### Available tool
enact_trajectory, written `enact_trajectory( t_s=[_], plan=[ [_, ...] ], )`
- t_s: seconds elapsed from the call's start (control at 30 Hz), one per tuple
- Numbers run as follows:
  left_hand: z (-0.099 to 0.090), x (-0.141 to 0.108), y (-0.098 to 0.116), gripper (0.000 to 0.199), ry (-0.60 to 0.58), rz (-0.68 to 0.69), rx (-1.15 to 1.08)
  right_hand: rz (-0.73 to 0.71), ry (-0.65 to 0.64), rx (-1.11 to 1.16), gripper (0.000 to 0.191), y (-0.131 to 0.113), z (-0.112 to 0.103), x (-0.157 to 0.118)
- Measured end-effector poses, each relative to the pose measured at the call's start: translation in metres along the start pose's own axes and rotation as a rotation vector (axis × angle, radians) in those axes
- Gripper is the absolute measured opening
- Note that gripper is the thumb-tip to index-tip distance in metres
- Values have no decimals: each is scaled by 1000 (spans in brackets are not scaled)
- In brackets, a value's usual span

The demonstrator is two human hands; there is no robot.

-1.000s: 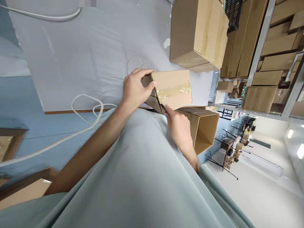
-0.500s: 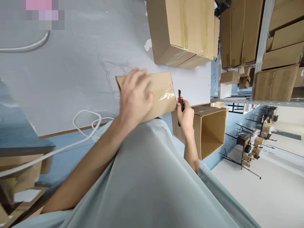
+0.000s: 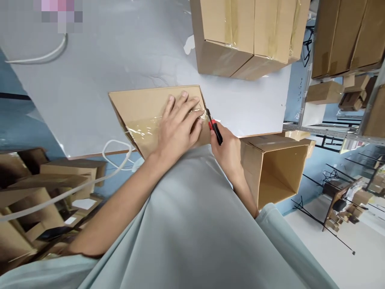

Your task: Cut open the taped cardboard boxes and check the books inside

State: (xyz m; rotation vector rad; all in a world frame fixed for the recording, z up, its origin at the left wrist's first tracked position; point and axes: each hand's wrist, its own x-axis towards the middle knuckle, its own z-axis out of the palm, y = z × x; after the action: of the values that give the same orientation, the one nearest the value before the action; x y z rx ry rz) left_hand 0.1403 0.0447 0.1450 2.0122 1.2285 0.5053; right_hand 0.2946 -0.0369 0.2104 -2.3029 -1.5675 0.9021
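A cardboard box [image 3: 141, 108] lies on the grey-white table in front of my body, with shiny clear tape across its top face. My left hand [image 3: 180, 122] rests flat on that face, fingers spread over the taped part. At the box's right edge, my right hand [image 3: 227, 146] grips a red and black utility knife [image 3: 216, 130]. Its blade is out, and the tip meets the edge by the end of the tape. Whether the blade has gone into the tape I cannot tell.
Taped cardboard boxes [image 3: 228, 32] stand at the table's far right. An open, hollow carton [image 3: 279, 172] is beyond the right table edge. A white cable [image 3: 75, 188] runs on the left, above several cartons [image 3: 33, 204]. Shelving [image 3: 331, 128] with boxes rises at right.
My left hand, raised and blurred before, now lies flat on the box. The knife has come from beside the box to its right edge. The camera view has turned somewhat.
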Motion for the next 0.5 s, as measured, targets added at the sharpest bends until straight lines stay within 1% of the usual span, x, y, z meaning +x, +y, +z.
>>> enact_trajectory(
  t_s=[0.1,0.2,0.27,0.37,0.43,0.5],
  plan=[
    [3,1,-2,45,2,-17,0,-12,-38,-24,39,4,0,6],
    [5,0,-6,38,38,26,12,-7,-79,-75,39,-1,-3,7],
    [5,-2,-8,35,56,51,25,17,-121,-134,39,-12,-7,8],
    [6,-4,-9,35,73,75,35,60,-180,-253,36,-36,-12,12],
    [6,-6,-9,37,78,84,41,78,-191,-312,34,-50,-12,17],
    [6,-8,-10,39,76,94,51,70,-185,-316,33,-58,-11,20]
  ],
)
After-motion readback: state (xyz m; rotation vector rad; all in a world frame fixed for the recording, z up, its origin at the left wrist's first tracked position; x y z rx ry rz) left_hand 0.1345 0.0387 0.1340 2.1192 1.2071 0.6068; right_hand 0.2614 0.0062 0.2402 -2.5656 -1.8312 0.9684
